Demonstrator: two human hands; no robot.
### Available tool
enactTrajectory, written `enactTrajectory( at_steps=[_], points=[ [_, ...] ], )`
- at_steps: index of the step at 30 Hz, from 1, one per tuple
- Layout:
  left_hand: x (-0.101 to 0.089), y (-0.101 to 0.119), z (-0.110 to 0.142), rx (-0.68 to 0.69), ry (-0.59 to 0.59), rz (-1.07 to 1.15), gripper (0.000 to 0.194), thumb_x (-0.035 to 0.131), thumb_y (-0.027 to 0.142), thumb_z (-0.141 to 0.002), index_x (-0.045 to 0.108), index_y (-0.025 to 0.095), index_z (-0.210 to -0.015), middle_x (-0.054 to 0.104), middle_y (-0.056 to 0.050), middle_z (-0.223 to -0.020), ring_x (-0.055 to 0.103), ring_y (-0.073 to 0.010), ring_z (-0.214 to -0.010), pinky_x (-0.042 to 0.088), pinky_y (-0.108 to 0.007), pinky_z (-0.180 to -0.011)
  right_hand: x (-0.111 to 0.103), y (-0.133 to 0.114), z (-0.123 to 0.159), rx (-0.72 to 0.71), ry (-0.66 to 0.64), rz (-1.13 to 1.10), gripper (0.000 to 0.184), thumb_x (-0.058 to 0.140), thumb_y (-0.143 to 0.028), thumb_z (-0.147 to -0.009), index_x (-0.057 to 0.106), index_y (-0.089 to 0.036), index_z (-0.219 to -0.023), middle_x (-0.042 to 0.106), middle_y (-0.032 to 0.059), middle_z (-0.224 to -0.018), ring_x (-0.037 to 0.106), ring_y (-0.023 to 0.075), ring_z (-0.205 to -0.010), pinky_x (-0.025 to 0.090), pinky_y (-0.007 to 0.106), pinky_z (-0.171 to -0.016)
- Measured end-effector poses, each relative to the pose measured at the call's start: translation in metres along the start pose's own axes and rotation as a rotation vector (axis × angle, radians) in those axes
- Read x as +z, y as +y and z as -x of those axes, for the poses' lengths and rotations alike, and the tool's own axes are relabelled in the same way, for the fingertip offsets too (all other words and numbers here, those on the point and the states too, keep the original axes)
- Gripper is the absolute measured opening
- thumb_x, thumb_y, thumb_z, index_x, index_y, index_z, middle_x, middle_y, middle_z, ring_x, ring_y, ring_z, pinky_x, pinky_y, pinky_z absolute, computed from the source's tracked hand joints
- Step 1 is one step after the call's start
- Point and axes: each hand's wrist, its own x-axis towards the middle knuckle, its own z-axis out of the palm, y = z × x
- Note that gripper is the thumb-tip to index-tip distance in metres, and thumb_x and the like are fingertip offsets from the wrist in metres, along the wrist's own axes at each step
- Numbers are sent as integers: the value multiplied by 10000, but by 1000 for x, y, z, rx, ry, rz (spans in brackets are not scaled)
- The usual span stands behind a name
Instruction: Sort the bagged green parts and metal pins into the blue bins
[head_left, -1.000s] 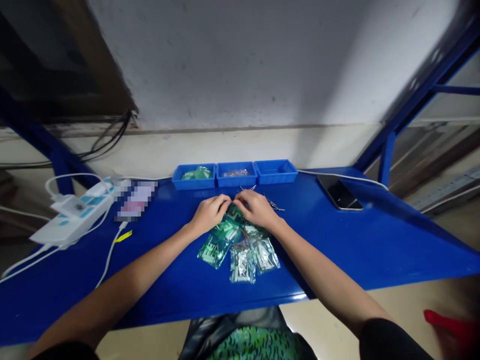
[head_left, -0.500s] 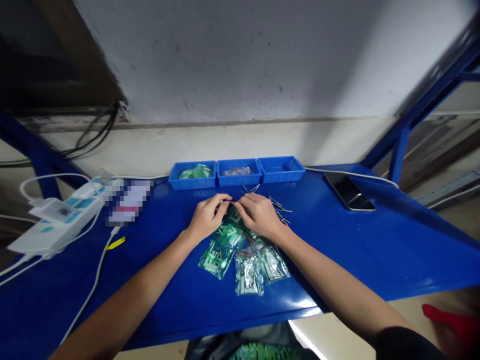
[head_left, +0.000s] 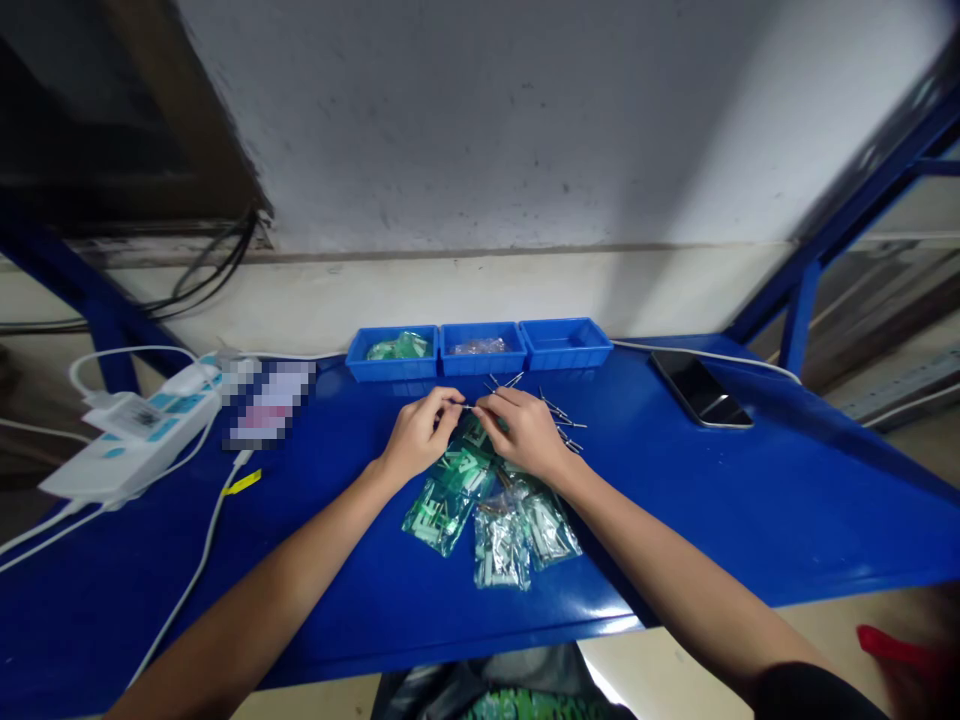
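Observation:
Above the packets, my left hand (head_left: 417, 432) and my right hand (head_left: 528, 430) face each other with fingertips pinched. A thin metal rod (head_left: 467, 406) spans the small gap between them, its ends hidden by the fingers. Beneath the hands lie green plastic packets (head_left: 439, 517) with pale parts inside. Clear packets (head_left: 501, 548) holding white pieces and rods are nearer the front edge. Several loose metal rods (head_left: 572, 425) are scattered just beyond and beside my right hand, partly covered by it.
Three blue bins stand along the wall: the left bin (head_left: 394, 370) holds green packets, the middle bin (head_left: 484, 365) clear ones, and the right bin (head_left: 566, 358) shows only its bare floor. A phone (head_left: 699, 388) lies at right; a white power strip (head_left: 127, 450) and cables at left.
The view has shifted slightly, moving the scene a little to the right. A short piece of the rod now shows more clearly between the fingertips. Both hands stay pinched in nearly the same place.

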Motion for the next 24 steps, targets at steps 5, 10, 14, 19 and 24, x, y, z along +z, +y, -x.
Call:
enactTrajectory(
  at_steps=[5,10,14,19,24],
  points=[
    [1,0,1,25,-31,-49,174,388,290,-922,527,201,-867,598,-1,-682,600,-137,-652,447,-233,-642,1,-2,-1,24,-10,-48,273,359,-310,-950,594,-177,-906,620,54,-795,554,161,-720,381,266,-657],
    [0,-3,3,12,-41,-42,217,347,274,-932,524,202,-829,590,-1,-665,586,-139,-640,441,-239,-637,-1,-3,1,-89,31,6,228,395,-283,-928,598,-181,-928,616,58,-783,553,172,-728,385,285,-649],
    [-2,-3,-3,-28,-116,-47,227,343,287,-939,558,214,-933,627,-6,-731,611,-153,-688,456,-250,-659,-23,9,-1,-130,324,86,236,387,-280,-920,595,-201,-840,560,49,-663,506,173,-630,380,323,-612],
    [6,-6,-32,47,-230,-231,217,387,258,-922,587,240,-1005,638,-25,-993,618,-188,-895,466,-284,-766,-51,55,-15,130,677,239,248,385,-323,-928,575,-216,-810,558,82,-747,509,207,-737,409,365,-700],
    [29,-7,-63,111,-387,-434,351,443,200,-885,519,299,-1213,567,-60,-1084,624,-181,-746,441,-262,-592,-34,99,-4,327,400,292,288,421,-382,-911,610,-180,-828,588,93,-793,523,235,-818,416,366,-763]
  ],
)
